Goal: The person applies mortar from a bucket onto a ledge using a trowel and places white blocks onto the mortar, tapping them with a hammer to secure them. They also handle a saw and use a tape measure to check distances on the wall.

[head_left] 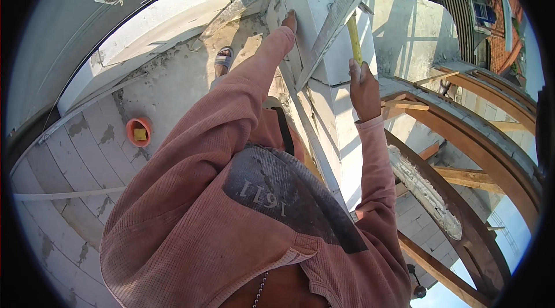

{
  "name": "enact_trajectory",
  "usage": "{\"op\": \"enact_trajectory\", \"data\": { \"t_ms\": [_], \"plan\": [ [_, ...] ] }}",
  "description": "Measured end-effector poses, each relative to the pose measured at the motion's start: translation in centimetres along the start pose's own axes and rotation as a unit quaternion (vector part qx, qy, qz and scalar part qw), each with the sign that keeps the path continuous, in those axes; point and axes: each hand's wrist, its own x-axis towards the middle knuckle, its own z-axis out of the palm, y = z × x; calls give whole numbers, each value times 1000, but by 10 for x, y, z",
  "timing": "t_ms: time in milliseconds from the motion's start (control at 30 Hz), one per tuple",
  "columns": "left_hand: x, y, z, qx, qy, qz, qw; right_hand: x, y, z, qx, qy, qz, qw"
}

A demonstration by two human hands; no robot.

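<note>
My right hand (364,91) is closed around the yellow handle of a hammer (354,42). The hammer points away from me, its metal head partly hidden behind a slanted, mortar-smeared board (341,24). Further forward and to the left, my left hand (289,21) lies against the side of a white block wall (315,4). Its fingers show only in part, seemingly stretched out on the wall, with nothing visible in them. The board leans across the wall between my two hands.
One sandalled foot (224,58) stands on the rough concrete floor (167,94). An orange bucket (139,132) with a yellow thing inside sits at left. A weathered plank (243,4) slopes ahead. At right, curved brown beams (462,123) border a drop to lower levels.
</note>
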Motion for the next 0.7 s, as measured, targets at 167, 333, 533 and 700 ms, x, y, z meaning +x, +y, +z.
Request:
{"op": "enact_trajectory", "data": {
  "t_ms": [167, 333, 533, 700],
  "plan": [
    [-21, 4, -2, -30, -4, -10, 1000, 3, -18, -18, 34, 21, 5, 999],
    [-22, -1, -3, -42, -18, -28, 999, -4, -27, -35, 84, 78, 57, 992],
    [-21, -14, -1, -40, -23, -49, 998, -1, -16, 4, -33, 30, 27, 999],
    [-10, -17, 7, -52, 4, -60, 997, -4, -14, -8, 21, -16, 33, 999]
  ]
}}
